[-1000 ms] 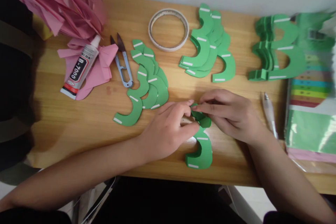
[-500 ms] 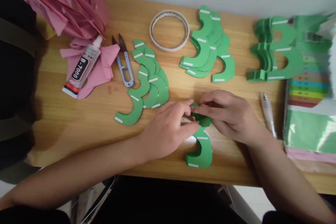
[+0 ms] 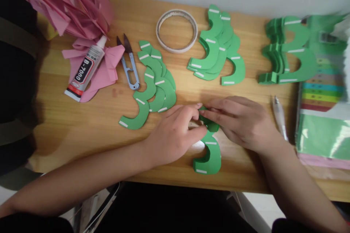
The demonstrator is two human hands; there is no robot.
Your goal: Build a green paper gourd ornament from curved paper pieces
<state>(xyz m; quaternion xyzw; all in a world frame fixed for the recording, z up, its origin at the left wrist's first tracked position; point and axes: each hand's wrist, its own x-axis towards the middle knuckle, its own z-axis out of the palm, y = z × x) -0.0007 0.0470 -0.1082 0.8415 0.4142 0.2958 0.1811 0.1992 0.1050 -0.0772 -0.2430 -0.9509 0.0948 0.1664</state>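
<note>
A green curved paper cutout [image 3: 210,154] with white tape strips lies near the front edge of the wooden table [image 3: 82,123]. My left hand [image 3: 175,134] pinches its upper end with thumb and fingers. My right hand [image 3: 240,120] meets it from the right, fingers pressed together on the same upper end. The part of the cutout between my fingertips is mostly hidden.
Several more green cutouts lie in piles: one [image 3: 153,80] left of my hands, one [image 3: 218,47] behind them, a stack [image 3: 287,51] at the right. A tape roll [image 3: 176,31], thread snips [image 3: 128,63], a B-7000 glue tube [image 3: 84,69], pink paper [image 3: 68,3], a pen [image 3: 279,116] and coloured paper packs [image 3: 322,116] surround them.
My right hand has flattened a little, its fingers stretching lower over the cutout's top. The left hand and the cutout have hardly moved.
</note>
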